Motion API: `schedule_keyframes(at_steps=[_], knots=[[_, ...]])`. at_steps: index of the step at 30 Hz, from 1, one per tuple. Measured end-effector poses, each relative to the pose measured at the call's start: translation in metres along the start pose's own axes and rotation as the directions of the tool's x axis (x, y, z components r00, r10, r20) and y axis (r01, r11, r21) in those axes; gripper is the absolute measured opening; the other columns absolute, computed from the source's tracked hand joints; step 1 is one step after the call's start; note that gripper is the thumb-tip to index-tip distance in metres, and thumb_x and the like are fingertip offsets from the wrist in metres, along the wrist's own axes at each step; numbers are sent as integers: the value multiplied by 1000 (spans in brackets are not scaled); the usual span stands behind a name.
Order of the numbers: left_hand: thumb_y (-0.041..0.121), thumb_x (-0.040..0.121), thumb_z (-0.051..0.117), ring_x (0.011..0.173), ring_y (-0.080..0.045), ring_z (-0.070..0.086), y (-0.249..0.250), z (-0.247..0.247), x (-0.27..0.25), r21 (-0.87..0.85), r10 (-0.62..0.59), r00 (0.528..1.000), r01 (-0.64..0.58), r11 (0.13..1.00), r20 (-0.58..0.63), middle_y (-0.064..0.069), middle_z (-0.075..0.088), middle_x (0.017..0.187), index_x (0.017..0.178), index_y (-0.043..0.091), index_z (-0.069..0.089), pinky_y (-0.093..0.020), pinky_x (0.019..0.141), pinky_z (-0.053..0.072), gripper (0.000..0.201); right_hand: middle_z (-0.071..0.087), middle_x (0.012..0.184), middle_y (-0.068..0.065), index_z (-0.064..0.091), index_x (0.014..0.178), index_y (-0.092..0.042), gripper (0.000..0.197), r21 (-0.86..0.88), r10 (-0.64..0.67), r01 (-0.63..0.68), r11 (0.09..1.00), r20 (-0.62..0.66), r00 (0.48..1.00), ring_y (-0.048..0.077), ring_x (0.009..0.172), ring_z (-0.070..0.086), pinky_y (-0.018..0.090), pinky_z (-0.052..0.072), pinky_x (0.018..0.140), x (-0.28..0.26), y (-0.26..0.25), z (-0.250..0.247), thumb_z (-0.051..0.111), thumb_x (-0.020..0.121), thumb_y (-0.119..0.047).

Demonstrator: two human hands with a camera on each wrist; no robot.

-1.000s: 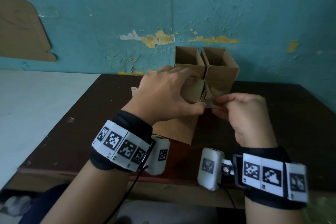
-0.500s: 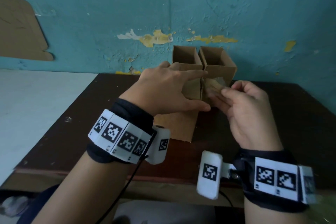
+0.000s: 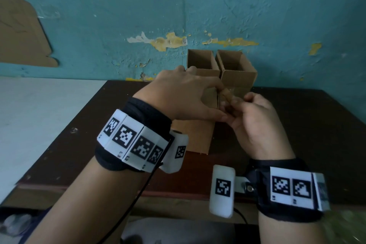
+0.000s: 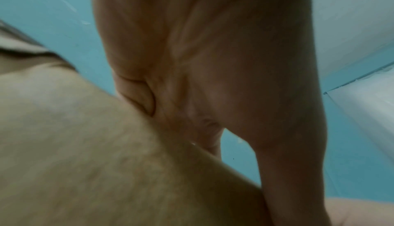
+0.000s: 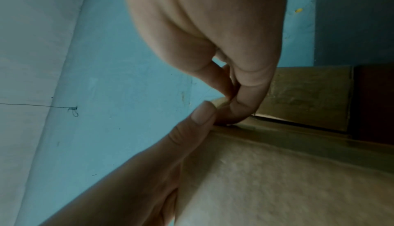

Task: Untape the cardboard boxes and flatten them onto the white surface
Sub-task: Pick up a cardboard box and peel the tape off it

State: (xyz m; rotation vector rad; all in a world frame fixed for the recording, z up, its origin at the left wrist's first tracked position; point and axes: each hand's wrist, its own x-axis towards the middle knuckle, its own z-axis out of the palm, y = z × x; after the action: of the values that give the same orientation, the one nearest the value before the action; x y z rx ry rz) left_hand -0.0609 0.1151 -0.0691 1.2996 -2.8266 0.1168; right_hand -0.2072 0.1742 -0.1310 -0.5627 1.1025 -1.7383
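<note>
A closed cardboard box (image 3: 195,136) lies on the dark table in front of me. My left hand (image 3: 216,103) grips its far end, fingers over the top and thumb along the near side. My right hand (image 3: 233,103) pinches a brown strip of tape (image 3: 226,93) that stands up off the box's end seam. In the right wrist view, thumb and forefinger (image 5: 229,100) are closed on the tape's end (image 5: 220,102) just above the box (image 5: 277,179). The left wrist view shows only my palm (image 4: 213,61) against blurred cardboard (image 4: 85,145).
Two open-topped cardboard boxes (image 3: 200,61) (image 3: 237,67) stand side by side against the teal wall, just behind my hands. The white surface (image 3: 39,115) adjoins the dark brown table (image 3: 307,134) on the left. A cardboard sheet (image 3: 19,31) is on the wall at the far left.
My right hand has pulled the tape up and away from the box's end seam. My left hand has stayed on the box, its fingers shifting over the top.
</note>
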Motion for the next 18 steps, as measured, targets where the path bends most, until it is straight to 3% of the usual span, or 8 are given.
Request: schedule_keyframes(at_steps=[3,6,8,10,13,18], knots=[[94,67,39,111,-23,51,-2,2,-2,-15,5,1000,-5,1000,-31,-1,53,127,129,61,36,-39,80,43,71,65,105,15,47,115,-15,27,22,15,-14,1000,-58,998,18,76,72,29,63,61,-1,-1,-1,44,99,6],[96,65,39,112,-22,51,-2,3,-5,-23,1,999,-3,1000,-49,1,54,125,128,61,39,-39,82,46,72,63,105,17,47,97,-20,31,47,51,-45,998,-150,987,20,77,73,28,62,58,1,-3,-4,39,98,9],[96,65,39,110,-21,51,-2,3,-5,-21,0,998,-1,1000,-60,1,55,121,127,61,40,-37,78,44,71,62,107,18,46,98,-22,32,33,95,-91,995,-179,979,23,82,72,28,61,56,3,-5,-7,38,99,9],[96,66,38,108,-21,51,-1,4,-5,-26,1,997,-3,1000,-71,2,55,119,125,62,41,-35,75,42,68,62,108,19,47,101,-21,31,19,127,-126,992,-178,976,25,85,72,29,60,54,5,-7,-10,38,100,8],[96,66,36,110,-21,51,-1,6,-4,-28,5,997,-7,1000,-78,3,55,123,123,62,41,-36,74,41,67,60,112,20,52,92,-13,32,-48,125,-134,990,-150,981,29,89,71,28,61,53,6,-8,-13,34,98,13],[96,66,33,111,-22,52,-1,7,-6,-17,4,996,-6,1000,-87,1,56,125,126,61,40,-36,76,44,70,62,102,13,57,77,-6,37,-174,132,-150,973,-114,985,28,84,69,31,63,63,4,-7,-14,35,96,16]])
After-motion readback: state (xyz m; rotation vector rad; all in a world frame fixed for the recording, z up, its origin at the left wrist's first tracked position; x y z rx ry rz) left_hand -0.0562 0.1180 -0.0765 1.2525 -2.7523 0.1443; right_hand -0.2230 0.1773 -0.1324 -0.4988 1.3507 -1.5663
